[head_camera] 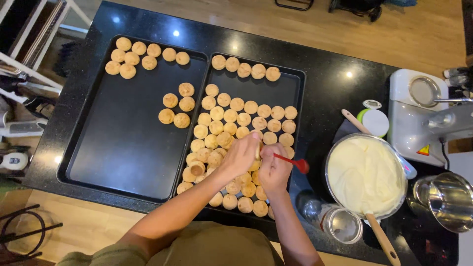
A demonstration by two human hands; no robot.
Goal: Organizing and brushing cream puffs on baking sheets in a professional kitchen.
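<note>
My left hand (240,155) holds a small round golden pastry puff over the right black baking tray (294,93). My right hand (274,169) grips a small red-tipped tool (294,162) and presses it against that puff. Beneath both hands lie several more puffs (231,118) packed across the tray. The left black tray (123,143) carries a cluster of puffs (140,55) at its far end and a few puffs (178,106) near its right side.
A metal bowl of white cream (364,175) with a wooden spoon (382,236) stands to the right. Behind it are a white stand mixer (419,123), a steel cup (446,197), a glass jar (340,222) and a small timer (373,118). Everything rests on a black counter (335,79).
</note>
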